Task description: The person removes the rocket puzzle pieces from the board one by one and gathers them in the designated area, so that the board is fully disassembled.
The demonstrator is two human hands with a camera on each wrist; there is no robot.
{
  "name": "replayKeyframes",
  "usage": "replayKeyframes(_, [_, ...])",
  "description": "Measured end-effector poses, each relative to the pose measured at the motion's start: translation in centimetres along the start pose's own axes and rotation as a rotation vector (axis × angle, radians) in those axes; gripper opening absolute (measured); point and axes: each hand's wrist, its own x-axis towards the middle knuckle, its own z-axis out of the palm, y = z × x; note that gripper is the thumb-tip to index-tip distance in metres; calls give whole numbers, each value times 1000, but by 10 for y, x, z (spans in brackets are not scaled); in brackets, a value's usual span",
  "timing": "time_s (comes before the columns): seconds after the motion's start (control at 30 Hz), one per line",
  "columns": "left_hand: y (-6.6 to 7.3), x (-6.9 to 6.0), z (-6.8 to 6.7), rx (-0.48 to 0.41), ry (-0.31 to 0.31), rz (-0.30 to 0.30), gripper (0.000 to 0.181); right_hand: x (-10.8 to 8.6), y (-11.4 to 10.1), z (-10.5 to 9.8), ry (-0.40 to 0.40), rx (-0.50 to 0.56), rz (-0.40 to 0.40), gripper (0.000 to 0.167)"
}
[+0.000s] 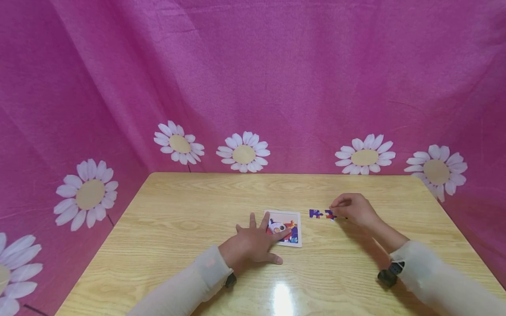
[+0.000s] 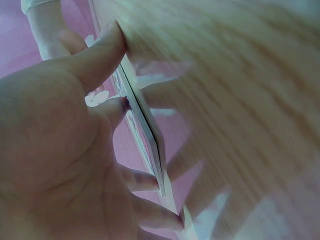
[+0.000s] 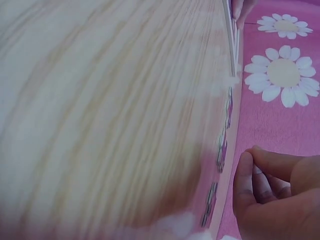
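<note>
My left hand [image 1: 254,241] lies with fingers spread over a white-framed picture puzzle [image 1: 299,232], one finger resting on its picture. In the left wrist view the board [image 2: 142,125] appears edge-on beside the thumb and fingers. To the right of the board lie purple and red jigsaw pieces; one piece [image 1: 315,213] is nearer the board and a second piece [image 1: 329,214] sits by my right fingertips. Above the pieces, my right hand [image 1: 353,210] has its thumb and index tips together, and no piece shows between them in the right wrist view. Another piece [image 1: 346,218] is mostly hidden beneath this hand.
The wooden table [image 1: 189,197] carries the board and pieces. Pink cloth [image 1: 276,87] with large white daisies hangs behind it and along both sides. Dark straps or devices [image 1: 389,276] are worn at the wrists, over light sleeves.
</note>
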Motion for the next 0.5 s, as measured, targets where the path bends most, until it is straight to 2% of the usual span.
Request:
replayKeyframes(0.27, [0,-1,0,5,5,-2,84,3,-7,12,-22,73,9,14])
replayKeyframes(0.5, [0,-1,-1,11,0,3,84,5,-13,22,-9,26,4,15])
